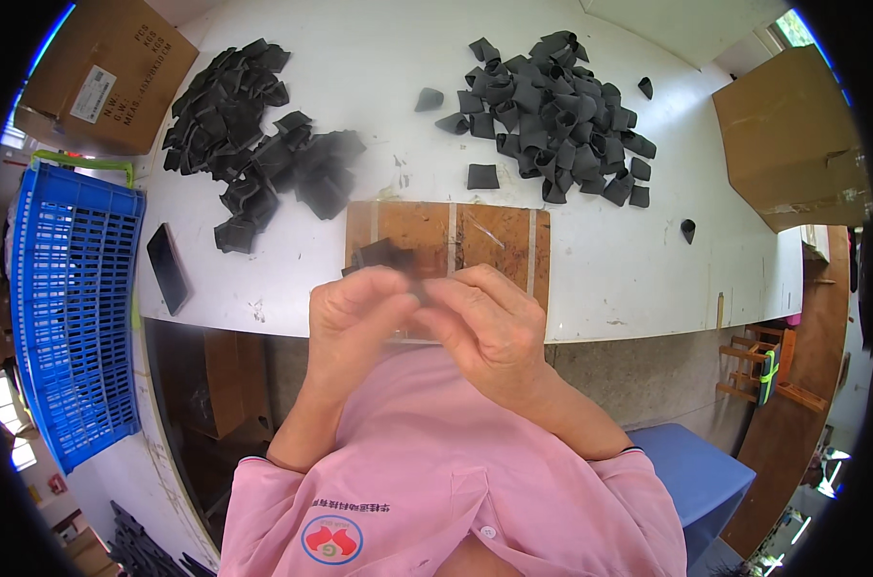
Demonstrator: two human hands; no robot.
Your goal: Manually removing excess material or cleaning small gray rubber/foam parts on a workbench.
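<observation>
My left hand and my right hand meet fingertip to fingertip above the near part of a brown wooden board. Both are closed in a pinch. Between them shows a bit of a small black piece, mostly hidden by the fingers and blurred. Just behind my left fingers, a few flat black pieces lie on the board. At the left is a heap of flat black pieces, like cloth or thin foam. At the right lies a heap of similar black pieces curled into small pockets.
A phone lies on the white table at the left, near a blue plastic crate. Cardboard boxes stand at the far left and right. A blue stool is below the table's front edge.
</observation>
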